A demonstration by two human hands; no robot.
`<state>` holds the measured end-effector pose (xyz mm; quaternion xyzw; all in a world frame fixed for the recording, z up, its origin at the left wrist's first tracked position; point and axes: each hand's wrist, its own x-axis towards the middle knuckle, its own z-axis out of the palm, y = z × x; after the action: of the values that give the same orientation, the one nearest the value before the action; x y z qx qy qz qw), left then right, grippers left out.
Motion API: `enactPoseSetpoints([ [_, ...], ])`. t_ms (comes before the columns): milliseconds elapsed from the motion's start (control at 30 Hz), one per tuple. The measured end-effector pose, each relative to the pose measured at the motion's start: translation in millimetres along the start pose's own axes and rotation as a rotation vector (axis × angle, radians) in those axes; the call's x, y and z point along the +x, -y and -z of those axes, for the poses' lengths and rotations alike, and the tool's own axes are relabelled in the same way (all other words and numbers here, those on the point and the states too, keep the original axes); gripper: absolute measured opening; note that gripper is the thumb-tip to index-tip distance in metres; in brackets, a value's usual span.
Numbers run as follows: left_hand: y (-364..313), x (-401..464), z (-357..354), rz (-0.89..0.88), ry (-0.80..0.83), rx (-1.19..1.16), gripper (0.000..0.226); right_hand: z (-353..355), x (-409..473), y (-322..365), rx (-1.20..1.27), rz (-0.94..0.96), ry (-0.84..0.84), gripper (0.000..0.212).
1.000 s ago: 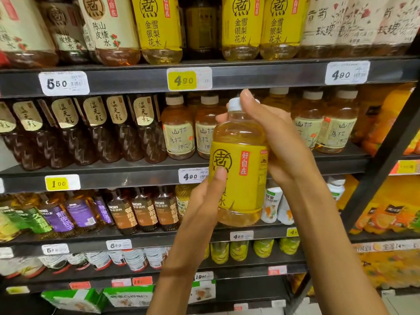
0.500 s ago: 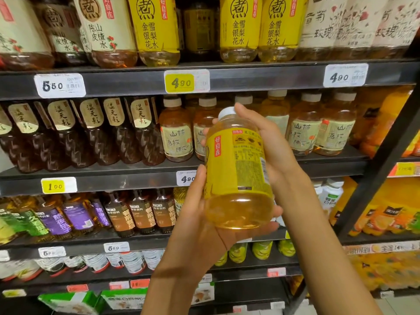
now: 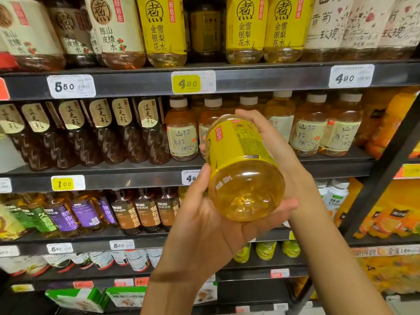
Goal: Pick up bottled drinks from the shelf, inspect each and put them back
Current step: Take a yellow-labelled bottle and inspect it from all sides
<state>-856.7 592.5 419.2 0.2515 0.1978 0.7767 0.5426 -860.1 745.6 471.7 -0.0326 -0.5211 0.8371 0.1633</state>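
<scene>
Head view: one yellow bottle (image 3: 238,169) grasped by left hand (image 3: 211,226) and right hand (image 3: 272,142), clear of shelf edge (image 3: 136,84).

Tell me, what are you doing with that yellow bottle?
A person is checking a drink at a shop shelf. Both hands hold the yellow-labelled bottle, tipped so its clear bottom faces the camera. The left hand cups it from below, and the right hand wraps round the top end. It is not back on the shelf yet. More yellow bottles stand in the row above.
</scene>
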Motion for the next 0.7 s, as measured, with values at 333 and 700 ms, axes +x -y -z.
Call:
enactPoseSetpoints([
  [333,0,1,30,-0.129,-0.269,0.742,0.069,3,-4,7,-0.152,0.22,0.066,0.027],
  [700,1,6,37,-0.36,-0.281,0.992,0.074,13,-39,6,-0.477,0.397,0.231,0.058],
])
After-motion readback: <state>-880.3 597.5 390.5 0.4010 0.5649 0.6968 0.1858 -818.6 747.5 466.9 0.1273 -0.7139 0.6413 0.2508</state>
